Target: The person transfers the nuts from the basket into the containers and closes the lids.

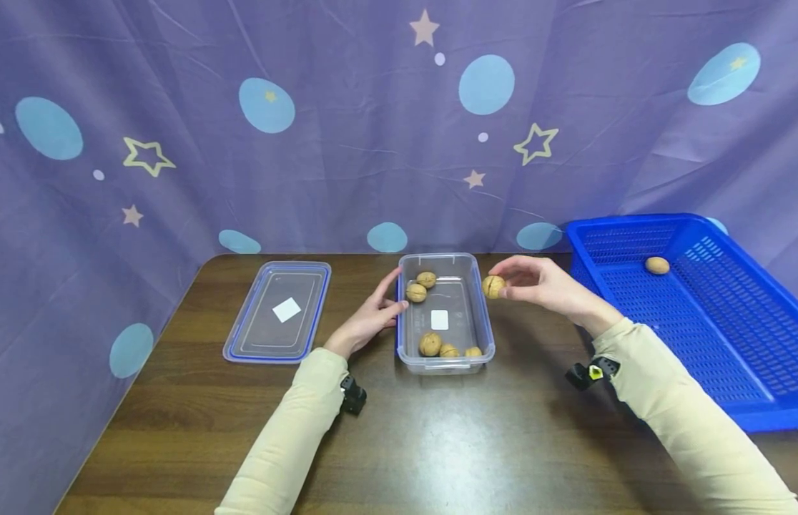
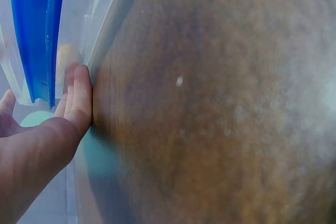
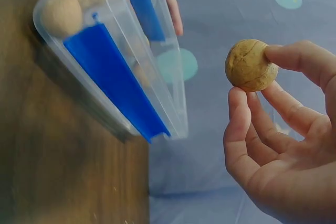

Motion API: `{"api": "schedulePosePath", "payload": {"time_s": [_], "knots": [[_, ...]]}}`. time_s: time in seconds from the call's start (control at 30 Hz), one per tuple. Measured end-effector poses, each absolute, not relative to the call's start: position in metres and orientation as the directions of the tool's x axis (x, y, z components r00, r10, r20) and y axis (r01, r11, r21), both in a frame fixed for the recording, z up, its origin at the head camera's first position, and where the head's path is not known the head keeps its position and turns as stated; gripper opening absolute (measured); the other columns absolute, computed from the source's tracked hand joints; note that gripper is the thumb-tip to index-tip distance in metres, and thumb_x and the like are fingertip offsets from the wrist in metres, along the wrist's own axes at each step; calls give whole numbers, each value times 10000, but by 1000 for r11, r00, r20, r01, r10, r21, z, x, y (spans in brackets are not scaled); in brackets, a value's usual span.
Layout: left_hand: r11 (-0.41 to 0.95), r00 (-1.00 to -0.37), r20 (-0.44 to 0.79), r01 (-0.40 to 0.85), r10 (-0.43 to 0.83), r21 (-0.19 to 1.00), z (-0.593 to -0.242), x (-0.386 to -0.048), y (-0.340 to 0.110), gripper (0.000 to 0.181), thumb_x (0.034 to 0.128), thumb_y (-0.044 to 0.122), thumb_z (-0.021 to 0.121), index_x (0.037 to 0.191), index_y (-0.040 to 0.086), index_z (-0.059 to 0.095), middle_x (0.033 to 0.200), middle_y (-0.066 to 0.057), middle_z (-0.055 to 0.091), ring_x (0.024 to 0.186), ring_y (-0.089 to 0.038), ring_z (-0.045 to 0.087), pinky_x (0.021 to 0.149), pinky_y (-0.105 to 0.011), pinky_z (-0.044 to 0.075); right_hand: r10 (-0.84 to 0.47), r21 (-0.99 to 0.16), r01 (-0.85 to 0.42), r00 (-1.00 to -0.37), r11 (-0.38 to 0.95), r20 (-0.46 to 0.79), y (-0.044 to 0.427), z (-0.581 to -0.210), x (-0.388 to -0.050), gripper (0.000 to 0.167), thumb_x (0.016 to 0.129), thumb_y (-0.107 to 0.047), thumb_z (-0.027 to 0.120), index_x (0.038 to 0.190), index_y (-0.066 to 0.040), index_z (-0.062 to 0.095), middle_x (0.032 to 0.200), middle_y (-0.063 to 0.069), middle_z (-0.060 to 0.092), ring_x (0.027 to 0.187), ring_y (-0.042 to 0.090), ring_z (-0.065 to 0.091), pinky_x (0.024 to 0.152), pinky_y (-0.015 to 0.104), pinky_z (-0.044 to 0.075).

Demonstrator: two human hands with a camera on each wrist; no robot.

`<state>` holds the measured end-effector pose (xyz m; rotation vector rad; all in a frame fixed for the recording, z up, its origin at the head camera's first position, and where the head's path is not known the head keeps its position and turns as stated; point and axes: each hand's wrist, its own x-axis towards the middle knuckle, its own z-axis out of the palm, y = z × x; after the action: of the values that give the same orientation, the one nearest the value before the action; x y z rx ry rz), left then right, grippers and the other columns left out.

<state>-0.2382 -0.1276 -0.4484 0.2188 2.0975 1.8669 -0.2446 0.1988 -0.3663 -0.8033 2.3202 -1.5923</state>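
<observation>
Between thumb and fingertips, my right hand (image 1: 534,286) pinches a walnut (image 3: 251,65), held just beyond the right rim of a clear plastic container (image 1: 463,300). Inside the container, walnuts lie in two groups: two walnuts (image 1: 416,292) toward the back left and several, including a larger walnut (image 1: 430,344), along the front wall. Against the container's left side rests my left hand (image 1: 371,320), its fingers fairly straight on the outer wall and its thumb near the rim. The left wrist view shows those fingers (image 2: 79,98) touching the wall below a blue side clip (image 2: 35,30).
A clear lid (image 1: 257,336) with a blue seal lies flat on the table to the left. On the right stands a blue plastic basket (image 1: 682,343) with one walnut (image 1: 657,265) in it. A patterned purple curtain (image 1: 386,143) hangs behind the wooden table (image 1: 386,443).
</observation>
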Motion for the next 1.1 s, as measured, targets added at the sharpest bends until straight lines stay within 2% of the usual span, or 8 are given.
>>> {"api": "schedulePosePath", "payload": {"time_s": [0.23, 0.47, 0.63, 0.77, 0.97, 1.1], "knots": [[128, -937, -129, -92, 324, 987, -450, -239, -127, 722, 971, 88, 536, 1554, 307, 171, 1091, -271, 542, 1033, -307, 556, 994, -512, 435, -598, -920, -327, -789, 216, 139, 185, -382, -240, 310, 854, 20, 661, 1155, 72, 612, 1022, 178, 660, 903, 184, 634, 789, 247, 520], [138, -937, -132, -91, 324, 986, -450, -239, -128, 723, 973, 91, 537, 1555, 309, 168, 1105, -284, 531, 1038, -303, 547, 997, -518, 431, -625, -905, -341, -772, 255, 115, 177, -398, -235, 292, 848, 5, 675, 1134, 38, 632, 1021, 152, 669, 937, 214, 627, 832, 272, 505], [123, -935, -120, -82, 334, 989, -450, -240, -128, 724, 970, 89, 534, 1557, 292, 162, 1105, -295, 529, 1044, -324, 545, 995, -520, 431, -646, -882, -383, -753, 277, 124, 174, -404, -232, 278, 840, 5, 686, 1115, 13, 651, 968, 102, 662, 849, 181, 590, 733, 285, 503], [130, -936, -126, -87, 330, 988, -450, -240, -128, 723, 973, 91, 536, 1557, 296, 162, 1112, -294, 530, 1046, -318, 545, 1000, -521, 426, -676, -839, -446, -724, 311, 134, 173, -410, -232, 282, 836, 5, 697, 1115, -8, 662, 933, 61, 644, 818, 178, 547, 714, 317, 523], [142, -936, -134, -92, 324, 986, -450, -239, -127, 724, 975, 95, 543, 1557, 302, 164, 1108, -281, 527, 1052, -323, 538, 1003, -526, 421, -706, -843, -429, -703, 324, 87, 174, -408, -231, 315, 860, -27, 689, 1167, 24, 639, 1116, 173, 638, 899, 232, 581, 776, 337, 543], [141, -936, -135, -93, 325, 986, -451, -239, -128, 723, 975, 90, 538, 1556, 302, 164, 1112, -292, 528, 1068, -348, 538, 1000, -521, 427, -703, -843, -426, -706, 330, 82, 178, -403, -230, 307, 870, -39, 683, 1173, -6, 643, 1059, 183, 646, 879, 275, 595, 700, 308, 541]]}}
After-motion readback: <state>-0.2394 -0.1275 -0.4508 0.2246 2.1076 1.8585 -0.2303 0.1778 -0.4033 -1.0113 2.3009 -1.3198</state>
